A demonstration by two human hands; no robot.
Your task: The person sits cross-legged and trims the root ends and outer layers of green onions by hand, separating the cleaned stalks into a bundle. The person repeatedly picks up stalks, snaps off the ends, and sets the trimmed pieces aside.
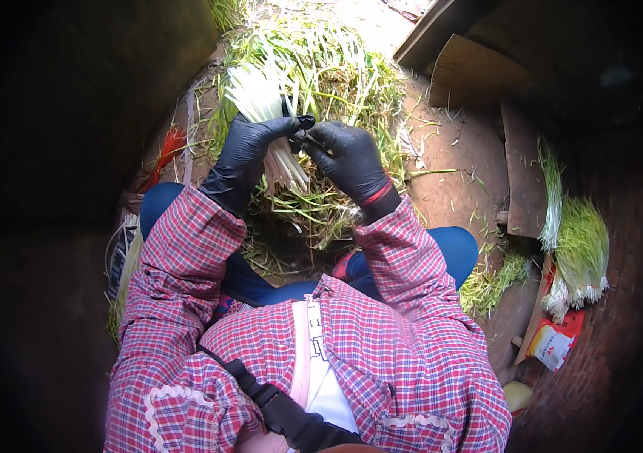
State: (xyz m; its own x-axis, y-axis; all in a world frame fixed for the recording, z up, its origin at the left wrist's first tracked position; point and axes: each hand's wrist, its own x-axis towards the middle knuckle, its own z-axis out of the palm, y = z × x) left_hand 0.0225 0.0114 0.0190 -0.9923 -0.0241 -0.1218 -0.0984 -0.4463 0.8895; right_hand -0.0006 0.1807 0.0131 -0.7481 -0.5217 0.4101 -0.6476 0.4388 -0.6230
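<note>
My left hand [242,158], in a black glove, is wrapped round a bunch of pale white vegetable stalks [257,94] that look like blanched chives or leeks. The bunch slants, its upper part fanned out above the hand and its narrower ends hanging below. Close against the left thumb, my right hand [350,160], also black-gloved, has thumb and fingers pinched together beside the stalks. Whatever sits between those fingertips is too small to make out. Beneath and beyond both hands spreads a big heap of green and yellowish leaves [336,72].
Tied green bundles with white ends [582,245] lie at the right, by a red-and-white packet [553,346]. A cardboard piece [472,72] stands at the far right. Red strands [169,151] lie left of the heap. Leaf scraps litter the brown floor [461,185].
</note>
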